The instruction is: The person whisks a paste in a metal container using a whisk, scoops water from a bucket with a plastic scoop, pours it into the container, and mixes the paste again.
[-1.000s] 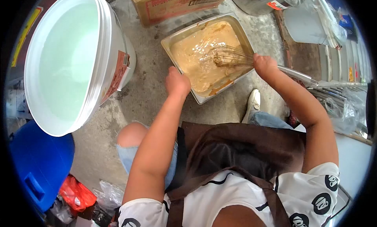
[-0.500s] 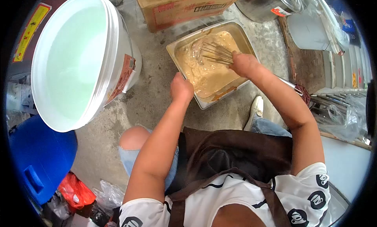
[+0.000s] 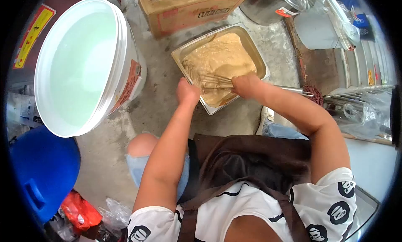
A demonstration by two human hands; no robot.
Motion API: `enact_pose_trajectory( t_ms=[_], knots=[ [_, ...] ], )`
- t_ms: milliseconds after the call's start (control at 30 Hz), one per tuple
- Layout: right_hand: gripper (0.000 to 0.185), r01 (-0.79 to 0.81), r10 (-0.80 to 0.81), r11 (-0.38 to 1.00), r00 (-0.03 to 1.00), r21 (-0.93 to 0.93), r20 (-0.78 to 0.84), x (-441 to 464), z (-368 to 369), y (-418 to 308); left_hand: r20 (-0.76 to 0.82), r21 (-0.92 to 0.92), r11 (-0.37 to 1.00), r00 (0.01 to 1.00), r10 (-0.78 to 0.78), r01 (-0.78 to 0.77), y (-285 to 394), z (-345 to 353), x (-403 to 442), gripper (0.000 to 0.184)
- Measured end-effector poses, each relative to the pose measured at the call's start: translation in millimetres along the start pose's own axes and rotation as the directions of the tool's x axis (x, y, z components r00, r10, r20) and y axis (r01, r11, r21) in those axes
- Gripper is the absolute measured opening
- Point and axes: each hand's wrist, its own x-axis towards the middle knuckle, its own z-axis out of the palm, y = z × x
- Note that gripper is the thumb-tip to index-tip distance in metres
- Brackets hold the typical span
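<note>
A rectangular metal tray (image 3: 262,63) stands on the concrete floor, holding a thick tan batter (image 3: 226,53). My left hand (image 3: 188,92) is closed on the tray's near left rim. In my right hand (image 3: 247,85) is a wire whisk (image 3: 289,89), gripped low, close to where the wires begin. Its handle points out to the right past my wrist. The wire end lies in the batter at the tray's left side, blurred by motion, close to my left hand.
A large white bucket (image 3: 122,66) of pale liquid stands left, above a blue plastic container (image 3: 54,166). A cardboard box (image 3: 188,14) and a metal pot (image 3: 261,9) lie beyond the tray. Plastic bags (image 3: 366,116) cover a rack at right; a red bag (image 3: 81,210) is lower left.
My right hand has moved left and toward me with the whisk, whose wires have passed from the tray's right side across to its left. My left hand has stayed at the rim.
</note>
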Motion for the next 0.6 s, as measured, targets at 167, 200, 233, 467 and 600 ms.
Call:
enact_pose_trajectory(
  t_ms=[167, 200, 233, 467, 600],
  knots=[
    [0.025, -0.002, 0.006, 0.992, 0.999, -0.124, 0.033, -15, 1, 15, 0.009, -0.019, 0.998, 0.998, -0.06, 0.06, 3, -3, 0, 0.021],
    [0.018, -0.082, 0.084, 0.988, 0.996, -0.131, 0.009, -18, -2, 20, 0.012, -0.005, 0.997, 0.997, -0.076, 0.076, 5, -4, -2, 0.022],
    [0.014, -0.162, 0.161, 0.977, 0.987, -0.136, -0.015, -20, -4, 26, 0.014, 0.008, 0.996, 0.996, -0.093, 0.093, 6, -5, -2, 0.022],
    [0.015, -0.395, 0.384, 0.907, 0.918, -0.148, -0.1, -9, 17, 94, 0.013, 0.031, 0.994, 0.994, -0.109, 0.108, 6, -1, 2, 0.022],
    [0.013, -0.375, 0.34, 0.917, 0.913, -0.137, -0.225, 4, 9, 107, -0.013, 0.017, 0.996, 0.996, -0.086, 0.086, -8, 10, 9, 0.023]
  ],
)
